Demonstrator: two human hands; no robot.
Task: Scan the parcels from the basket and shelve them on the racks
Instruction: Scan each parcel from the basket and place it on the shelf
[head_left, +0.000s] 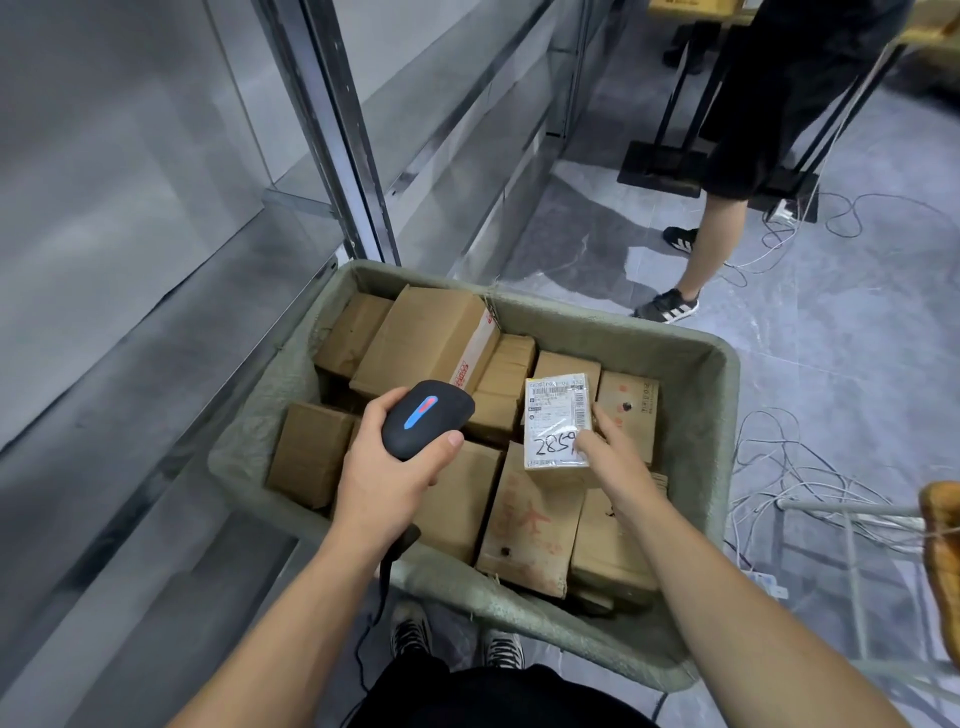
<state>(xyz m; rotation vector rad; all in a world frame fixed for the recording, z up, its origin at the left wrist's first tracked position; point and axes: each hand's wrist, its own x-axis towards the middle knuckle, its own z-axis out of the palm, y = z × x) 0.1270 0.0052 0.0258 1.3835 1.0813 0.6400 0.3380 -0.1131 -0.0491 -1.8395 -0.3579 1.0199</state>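
While left hand (387, 480) grips scanner (427, 417), right hand (613, 452) pinches parcel (557, 423)

One basket (719, 415), one scanner (426, 418), about ten parcels (431, 338) (some half hidden)

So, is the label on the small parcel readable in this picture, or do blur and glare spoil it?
Head view: on the small parcel the handwritten digits read 285, then the right hand covers the rest; the printed lines are too soft to read, with mild sheen on its plastic; the rack posts bend from wide-angle distortion.
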